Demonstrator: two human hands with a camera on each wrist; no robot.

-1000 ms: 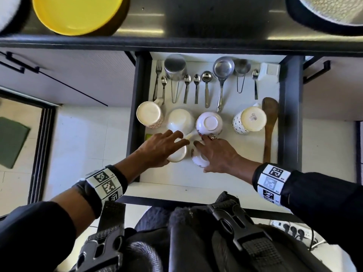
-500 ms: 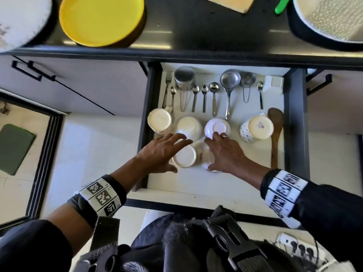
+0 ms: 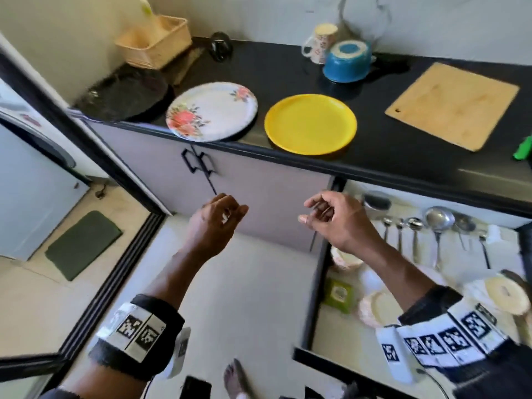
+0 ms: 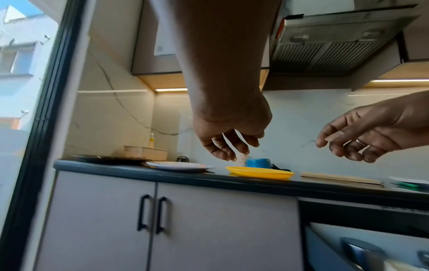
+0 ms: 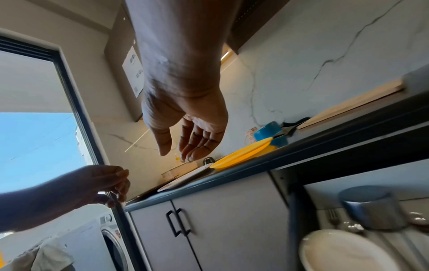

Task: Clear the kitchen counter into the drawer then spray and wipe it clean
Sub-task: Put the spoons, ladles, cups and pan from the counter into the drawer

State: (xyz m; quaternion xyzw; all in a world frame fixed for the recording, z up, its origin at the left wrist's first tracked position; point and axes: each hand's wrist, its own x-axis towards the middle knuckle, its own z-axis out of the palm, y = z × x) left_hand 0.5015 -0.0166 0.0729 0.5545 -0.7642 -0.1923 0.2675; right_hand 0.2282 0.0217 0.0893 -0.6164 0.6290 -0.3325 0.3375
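Both hands hang in the air in front of the cabinet doors, below the black counter (image 3: 288, 67), and hold nothing. My left hand (image 3: 221, 217) has loosely curled fingers; it also shows as the left hand (image 4: 232, 146). My right hand (image 3: 322, 211) is relaxed with fingers slightly bent, seen again as the right hand (image 5: 188, 144). On the counter lie a floral plate (image 3: 211, 110), a yellow plate (image 3: 311, 123), a wooden cutting board (image 3: 452, 105), an upturned blue pot (image 3: 347, 63) and a floral mug (image 3: 321, 43). The open drawer (image 3: 322, 283) at lower right holds cups, spoons and ladles.
A dark pan (image 3: 126, 93) and a wooden basket (image 3: 154, 41) sit at the counter's left end. A green object (image 3: 524, 151) lies at the right edge. Black cabinet handles (image 3: 198, 162) are just above my left hand. A fridge or washer (image 3: 34, 168) stands at left, with a green mat (image 3: 83, 244) on the floor.
Both hands have let go of the cups and lifted out of the drawer, up and to the left toward the counter. The head view has swung up onto the countertop.
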